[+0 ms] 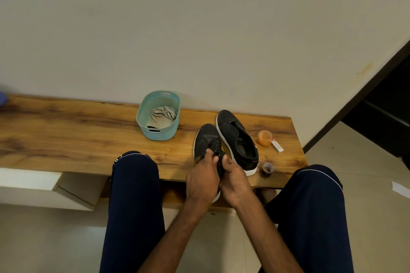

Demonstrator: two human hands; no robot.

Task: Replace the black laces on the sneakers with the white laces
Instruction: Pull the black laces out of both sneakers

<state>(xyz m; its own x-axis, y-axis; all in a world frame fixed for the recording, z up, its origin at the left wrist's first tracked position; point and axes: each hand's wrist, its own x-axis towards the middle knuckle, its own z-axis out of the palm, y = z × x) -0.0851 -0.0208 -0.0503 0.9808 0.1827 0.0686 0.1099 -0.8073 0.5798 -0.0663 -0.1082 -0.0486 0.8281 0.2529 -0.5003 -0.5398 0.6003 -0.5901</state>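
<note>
Right of the teal basket (158, 133) holding white laces (164, 112), left hand (200, 180) and right hand (235, 184) each pinch the throat of the near sneaker (207, 135) on the worktop (66, 135).

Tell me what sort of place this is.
Probably a room in a home: a low wooden bench against a plain painted wall, a tiled floor, and sneakers on the bench.

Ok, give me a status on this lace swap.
Done: the farther black white-soled sneaker shows bare eyelets, and something dark, possibly a removed lace, lies in the teal plastic basket. In hand: the left hand and right hand grip the nearer black sneaker at its lacing; whether its black lace is out, I cannot tell. Left: the white laces lie in the basket; neither shoe wears them.
</note>
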